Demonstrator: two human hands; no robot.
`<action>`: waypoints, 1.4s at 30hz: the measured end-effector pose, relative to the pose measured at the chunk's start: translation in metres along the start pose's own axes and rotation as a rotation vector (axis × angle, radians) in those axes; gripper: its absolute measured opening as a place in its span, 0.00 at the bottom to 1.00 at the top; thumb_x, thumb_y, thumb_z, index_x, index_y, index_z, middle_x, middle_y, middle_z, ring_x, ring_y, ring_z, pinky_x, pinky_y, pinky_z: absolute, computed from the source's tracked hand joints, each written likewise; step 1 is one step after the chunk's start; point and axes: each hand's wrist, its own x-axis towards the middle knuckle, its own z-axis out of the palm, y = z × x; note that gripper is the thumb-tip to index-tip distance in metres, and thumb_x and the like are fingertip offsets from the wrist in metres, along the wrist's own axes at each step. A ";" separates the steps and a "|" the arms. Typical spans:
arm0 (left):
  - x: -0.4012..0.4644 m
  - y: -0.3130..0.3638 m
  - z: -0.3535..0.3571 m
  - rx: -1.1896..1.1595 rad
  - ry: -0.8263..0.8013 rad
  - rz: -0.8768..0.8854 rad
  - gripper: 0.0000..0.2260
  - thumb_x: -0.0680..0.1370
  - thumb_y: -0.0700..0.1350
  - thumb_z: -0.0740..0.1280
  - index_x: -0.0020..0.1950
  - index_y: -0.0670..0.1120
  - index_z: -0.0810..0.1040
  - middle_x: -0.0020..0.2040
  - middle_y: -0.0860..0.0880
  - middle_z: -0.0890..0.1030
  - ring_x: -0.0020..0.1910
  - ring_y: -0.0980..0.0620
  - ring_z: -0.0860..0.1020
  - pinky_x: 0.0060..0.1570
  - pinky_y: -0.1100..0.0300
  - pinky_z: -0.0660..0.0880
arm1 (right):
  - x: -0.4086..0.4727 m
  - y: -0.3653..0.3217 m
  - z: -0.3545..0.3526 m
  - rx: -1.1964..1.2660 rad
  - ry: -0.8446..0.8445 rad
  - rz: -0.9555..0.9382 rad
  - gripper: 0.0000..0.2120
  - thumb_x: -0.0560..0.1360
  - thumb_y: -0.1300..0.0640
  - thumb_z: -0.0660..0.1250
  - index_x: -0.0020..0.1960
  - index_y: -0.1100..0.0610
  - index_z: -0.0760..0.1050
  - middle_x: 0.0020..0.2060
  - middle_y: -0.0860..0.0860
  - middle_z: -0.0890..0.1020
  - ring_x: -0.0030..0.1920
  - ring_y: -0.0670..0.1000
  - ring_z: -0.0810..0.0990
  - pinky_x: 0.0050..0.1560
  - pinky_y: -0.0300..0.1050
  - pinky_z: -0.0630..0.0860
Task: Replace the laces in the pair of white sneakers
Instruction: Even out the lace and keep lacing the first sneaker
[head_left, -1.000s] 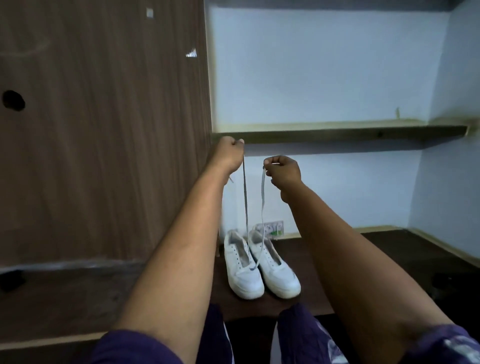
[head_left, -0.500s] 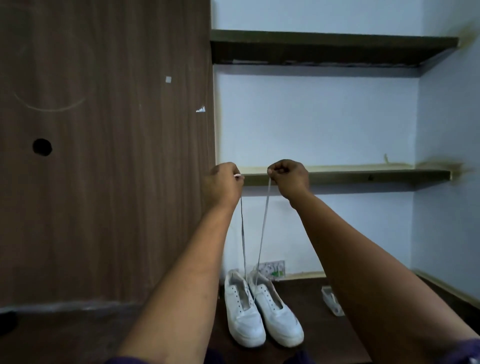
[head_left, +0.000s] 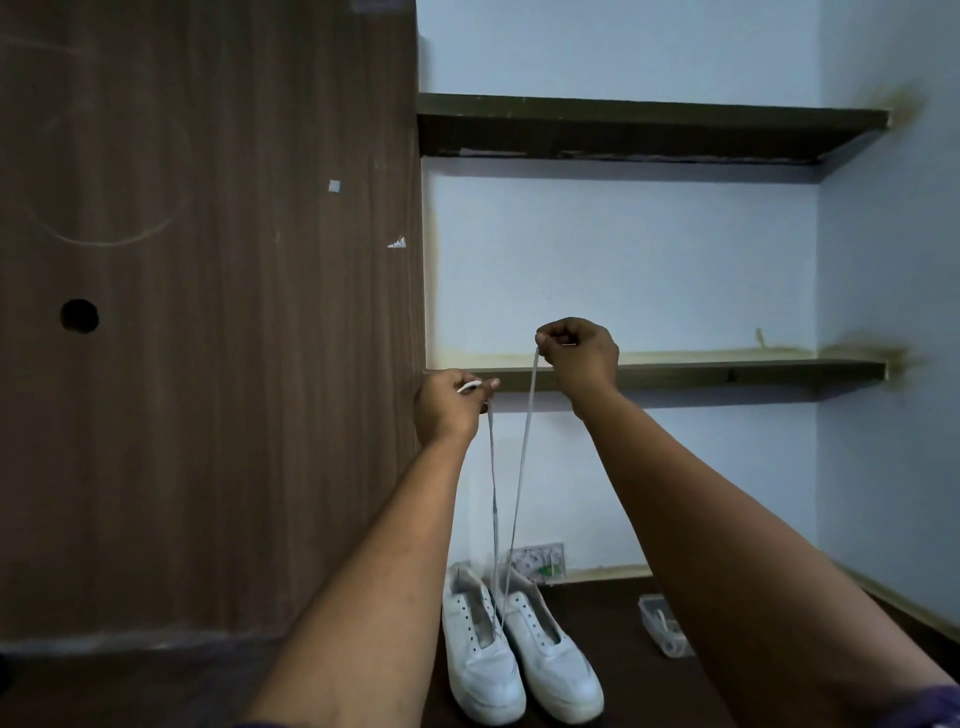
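Two white sneakers stand side by side on the dark floor, the left sneaker (head_left: 480, 657) and the right sneaker (head_left: 550, 660), toes toward me. A white lace (head_left: 523, 447) rises from the eyelets between them in two taut strands. My left hand (head_left: 449, 405) pinches one end of the lace, whose tip sticks out above the fingers. My right hand (head_left: 579, 358) grips the other end, held a little higher, in front of the lower shelf.
A brown wooden panel (head_left: 208, 322) with a round hole fills the left side. Two dark shelves (head_left: 649, 127) cross the pale wall. A small clear container (head_left: 662, 626) lies on the floor right of the sneakers, near a wall socket (head_left: 540, 561).
Both hands have stayed raised with the lace ends while the view tilted upward. My right hand now sits higher than my left, and the strands are pulled longer.
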 end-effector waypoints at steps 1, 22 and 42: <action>0.001 0.001 0.000 -0.026 -0.002 -0.002 0.10 0.70 0.46 0.77 0.34 0.47 0.77 0.30 0.53 0.80 0.28 0.59 0.79 0.38 0.61 0.77 | 0.001 -0.001 -0.001 0.001 -0.004 -0.004 0.02 0.73 0.63 0.70 0.43 0.59 0.81 0.35 0.51 0.81 0.36 0.47 0.78 0.43 0.37 0.76; 0.007 0.019 0.019 -0.052 -0.078 0.063 0.08 0.74 0.49 0.73 0.35 0.54 0.79 0.38 0.54 0.84 0.42 0.51 0.83 0.46 0.51 0.81 | -0.003 -0.001 0.013 0.093 -0.165 -0.018 0.04 0.73 0.62 0.71 0.43 0.54 0.83 0.38 0.53 0.83 0.40 0.48 0.80 0.52 0.46 0.80; 0.002 0.021 0.023 -0.233 -0.110 0.048 0.08 0.75 0.44 0.72 0.37 0.52 0.80 0.38 0.51 0.84 0.40 0.52 0.81 0.50 0.52 0.78 | -0.001 -0.002 0.007 0.092 -0.212 0.028 0.03 0.73 0.62 0.71 0.45 0.56 0.82 0.36 0.51 0.82 0.37 0.47 0.78 0.45 0.39 0.78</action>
